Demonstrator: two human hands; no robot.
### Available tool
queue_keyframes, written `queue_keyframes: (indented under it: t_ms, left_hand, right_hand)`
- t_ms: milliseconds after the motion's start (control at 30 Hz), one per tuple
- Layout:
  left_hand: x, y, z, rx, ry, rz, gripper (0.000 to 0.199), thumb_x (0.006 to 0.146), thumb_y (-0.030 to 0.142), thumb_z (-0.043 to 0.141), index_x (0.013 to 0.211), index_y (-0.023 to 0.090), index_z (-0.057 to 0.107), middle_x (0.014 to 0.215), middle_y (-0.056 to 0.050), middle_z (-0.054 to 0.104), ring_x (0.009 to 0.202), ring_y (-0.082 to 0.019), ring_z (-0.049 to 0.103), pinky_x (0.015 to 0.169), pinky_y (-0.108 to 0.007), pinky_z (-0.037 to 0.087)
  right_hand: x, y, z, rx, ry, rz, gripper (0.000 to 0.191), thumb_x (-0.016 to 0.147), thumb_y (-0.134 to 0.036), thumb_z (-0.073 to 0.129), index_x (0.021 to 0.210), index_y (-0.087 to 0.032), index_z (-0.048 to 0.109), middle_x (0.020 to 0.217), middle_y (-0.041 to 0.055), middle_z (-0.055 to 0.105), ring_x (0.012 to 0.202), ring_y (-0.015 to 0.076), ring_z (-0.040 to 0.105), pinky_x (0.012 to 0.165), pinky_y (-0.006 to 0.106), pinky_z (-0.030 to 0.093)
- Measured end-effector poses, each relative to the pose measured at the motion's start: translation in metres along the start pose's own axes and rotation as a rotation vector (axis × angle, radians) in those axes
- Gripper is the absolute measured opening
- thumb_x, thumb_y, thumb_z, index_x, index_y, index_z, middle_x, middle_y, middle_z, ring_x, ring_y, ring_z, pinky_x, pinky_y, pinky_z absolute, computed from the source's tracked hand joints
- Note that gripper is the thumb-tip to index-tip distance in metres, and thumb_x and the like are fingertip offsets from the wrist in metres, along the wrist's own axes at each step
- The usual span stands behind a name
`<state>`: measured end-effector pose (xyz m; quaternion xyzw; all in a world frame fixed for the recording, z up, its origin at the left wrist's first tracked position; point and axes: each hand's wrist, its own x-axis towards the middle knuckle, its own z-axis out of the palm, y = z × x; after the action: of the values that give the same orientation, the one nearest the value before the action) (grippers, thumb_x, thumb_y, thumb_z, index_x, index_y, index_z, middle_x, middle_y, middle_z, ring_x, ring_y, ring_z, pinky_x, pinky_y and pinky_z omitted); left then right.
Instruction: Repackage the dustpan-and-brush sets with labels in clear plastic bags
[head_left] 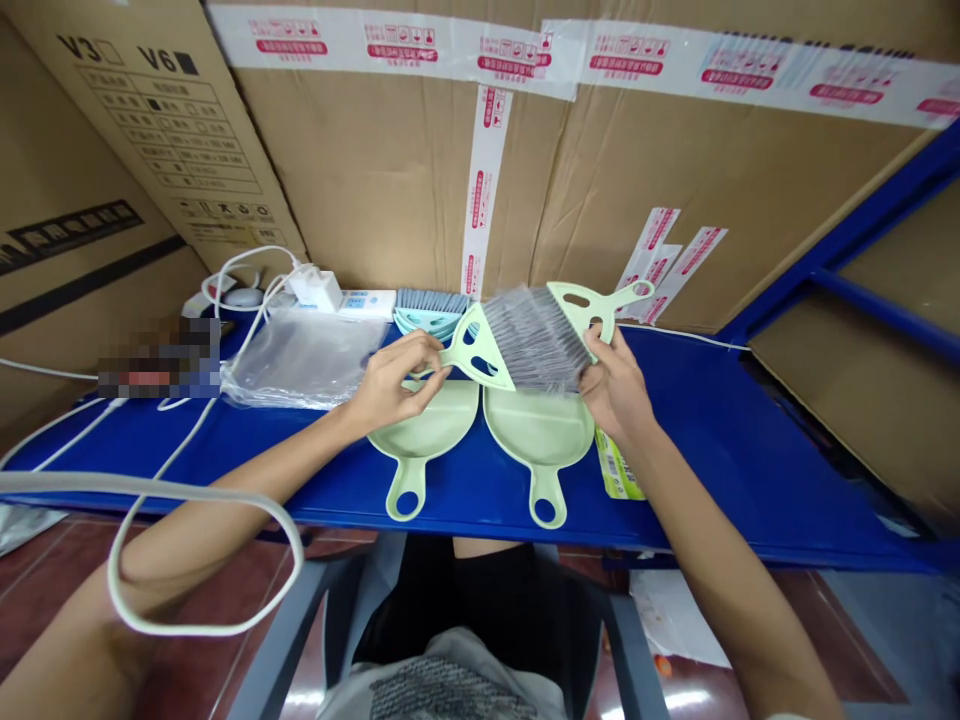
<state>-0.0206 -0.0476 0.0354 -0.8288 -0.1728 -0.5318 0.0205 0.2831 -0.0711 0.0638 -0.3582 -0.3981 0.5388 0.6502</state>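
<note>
Two light green hand brushes with grey bristles are held up above the blue table, their bristles meeting in the middle. My left hand (401, 378) is closed on the handle of the left brush (487, 350). The right brush (589, 308) is gripped at its head by my right hand (615, 380), its handle pointing to the upper right. Below them lie two pale green dustpans side by side, the left dustpan (427, 430) and the right dustpan (541, 435), handles toward me. My left hand overlaps the rim of the left one from above.
Behind stand light blue brushes (431, 312) with grey bristles. Clear plastic bags (304, 355) lie at the left by a power strip (367, 303) and white cables (161, 490). A green-yellow packet (619, 470) is partly under my right arm. Cardboard (375, 170) walls the back.
</note>
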Motion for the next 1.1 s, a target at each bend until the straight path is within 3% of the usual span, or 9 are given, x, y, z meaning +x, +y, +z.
queue_keyframes:
  t_ms: [167,333,500,600,700,867,967,1100]
  left_hand:
    - [-0.002,0.001,-0.001,-0.090,0.103,-0.166,0.020,0.093,0.018,0.076,0.102,0.021,0.059,0.088,-0.002,0.065,0.074,-0.015,0.065,0.065,-0.030,0.052]
    - [0.006,-0.006,-0.003,-0.537,0.170,-0.581,0.034,0.093,0.039,0.080,0.112,0.024,0.056,0.099,-0.001,0.061,0.083,-0.016,0.072,0.068,-0.028,0.060]
    - [0.007,-0.013,-0.003,-0.746,0.042,-0.885,0.044,0.085,0.040,0.089,0.116,0.020,0.065,0.108,-0.005,0.069,0.099,-0.018,0.069,0.085,-0.028,0.059]
    - [0.007,-0.008,-0.003,-1.009,-0.117,-1.018,0.052,0.084,0.040,0.090,0.124,0.021,0.064,0.105,-0.006,0.071,0.091,-0.019,0.071,0.079,-0.032,0.061]
    - [0.008,0.000,-0.003,-1.153,-0.209,-1.080,0.055,0.081,0.038,0.093,0.124,0.021,0.063,0.098,-0.005,0.072,0.077,-0.020,0.072,0.065,-0.033,0.063]
    - [0.008,0.005,-0.002,-1.032,-0.151,-1.142,0.052,0.077,0.036,0.096,0.118,0.017,0.069,0.085,-0.005,0.073,0.062,-0.017,0.069,0.049,-0.026,0.056]
    - [0.008,0.005,-0.003,-0.914,-0.103,-1.165,0.045,0.075,0.036,0.096,0.109,0.016,0.074,0.079,-0.005,0.073,0.068,-0.020,0.073,0.054,-0.028,0.060]
    - [0.011,0.006,-0.005,-0.820,-0.093,-1.122,0.051,0.071,0.033,0.098,0.113,0.016,0.075,0.095,-0.007,0.078,0.077,-0.022,0.076,0.060,-0.029,0.062]
  right_hand:
    - [0.001,-0.005,0.001,0.032,0.027,0.067,0.041,0.065,-0.027,0.094,0.082,-0.025,0.056,0.081,-0.0067,0.063,0.072,0.0121,0.061,0.058,0.022,0.052]
    - [0.001,-0.001,0.004,0.037,0.047,0.077,0.044,0.059,-0.022,0.096,0.080,-0.024,0.057,0.078,-0.0074,0.060,0.070,0.0101,0.058,0.060,0.020,0.051]
    - [-0.007,-0.001,0.012,-0.020,-0.068,0.093,0.046,0.065,-0.029,0.096,0.081,-0.024,0.053,0.077,-0.0068,0.057,0.067,0.0110,0.056,0.058,0.021,0.050]
    - [-0.013,0.003,0.015,-0.028,-0.169,0.095,0.047,0.069,-0.030,0.097,0.085,-0.025,0.053,0.082,-0.0061,0.059,0.071,0.0115,0.059,0.063,0.023,0.054]
    - [-0.018,0.008,0.016,-0.052,-0.283,0.105,0.047,0.073,-0.030,0.096,0.089,-0.025,0.053,0.088,-0.0048,0.063,0.077,0.0131,0.063,0.067,0.025,0.057]
    - [-0.022,0.008,0.013,-0.135,-0.403,0.127,0.042,0.076,-0.037,0.095,0.085,-0.023,0.056,0.082,-0.0033,0.064,0.074,0.0134,0.064,0.069,0.027,0.058]
    - [-0.021,0.005,0.011,-0.183,-0.338,0.080,0.040,0.080,-0.050,0.091,0.085,-0.022,0.063,0.077,-0.0011,0.066,0.069,0.0148,0.065,0.063,0.027,0.058]
    - [-0.013,0.001,0.009,-0.207,-0.210,-0.048,0.042,0.081,-0.056,0.088,0.085,-0.024,0.061,0.072,-0.0024,0.066,0.059,0.0165,0.066,0.046,0.026,0.053]
